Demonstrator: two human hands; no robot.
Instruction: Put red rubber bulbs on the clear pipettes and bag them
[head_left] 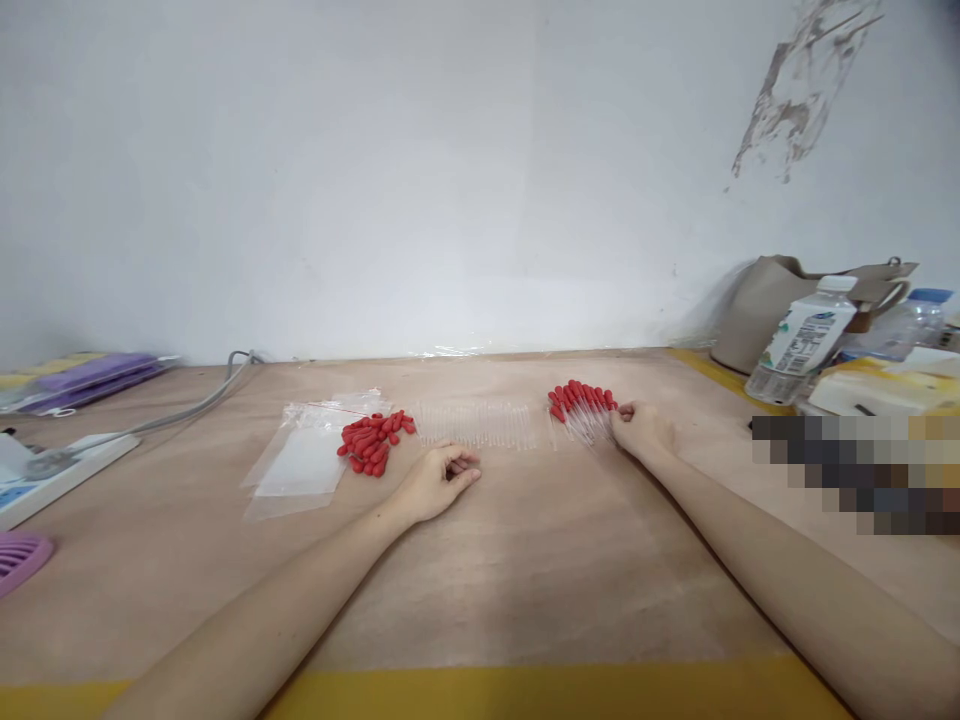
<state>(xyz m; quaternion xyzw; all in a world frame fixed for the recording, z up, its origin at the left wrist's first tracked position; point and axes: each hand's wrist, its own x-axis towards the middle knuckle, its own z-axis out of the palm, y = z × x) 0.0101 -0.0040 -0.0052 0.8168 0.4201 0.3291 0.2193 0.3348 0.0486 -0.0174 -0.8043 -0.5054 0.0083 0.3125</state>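
Note:
My right hand [643,428] is at the right end of a row of droppers [589,415], clear thin tubes topped with red rubber bulbs. Its fingers are pinched together on the outermost dropper. On the table to the left, my left hand [442,482] rests with fingers loosely curled, thumb apart from them and nothing visible between. Just beyond it lies a row of bare clear tubes [480,425], side by side. A pile of loose red rubber bulbs [367,442] sits left of those tubes, partly on clear plastic bags [300,462].
On the right stand a labelled plastic bottle [802,340], a grey-beige bag [750,310] and other clutter. A white power strip [82,475] with a grey cable [199,405], purple packets [105,380] and a pink slotted object [22,560] are on the left. A wall bounds the table's back.

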